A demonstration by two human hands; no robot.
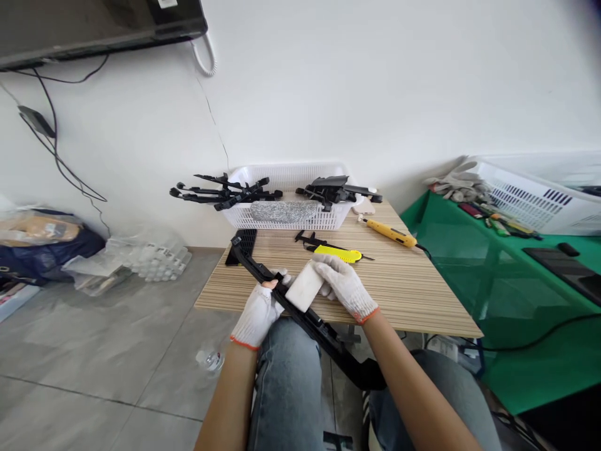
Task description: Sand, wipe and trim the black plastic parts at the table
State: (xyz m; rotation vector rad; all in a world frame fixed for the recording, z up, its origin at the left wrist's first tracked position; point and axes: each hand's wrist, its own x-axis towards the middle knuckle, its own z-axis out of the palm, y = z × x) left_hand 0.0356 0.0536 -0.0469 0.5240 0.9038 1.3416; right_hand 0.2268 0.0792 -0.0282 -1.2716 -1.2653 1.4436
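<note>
In a white knit glove with orange cuff, my left hand [259,313] is closed around a long black plastic part [323,335], which runs aslant from the table over my legs. My right hand [345,282], gloved alike, grips a flat white rectangular pad [304,288] by its upper right end. The pad lies over the middle of the black part; whether it presses on it I cannot tell. Just beyond my hands are a yellow utility knife [339,254], a black caliper [312,240] and a dark phone [241,246] on the wooden table [399,294].
At the table's back, a white plastic basket [235,218] holds several black plastic parts [244,193]. A yellow corded tool [390,232] lies to the right. Beyond stands a green-covered table [460,250] with another white basket [526,185]. A bottle [210,360] is on the floor.
</note>
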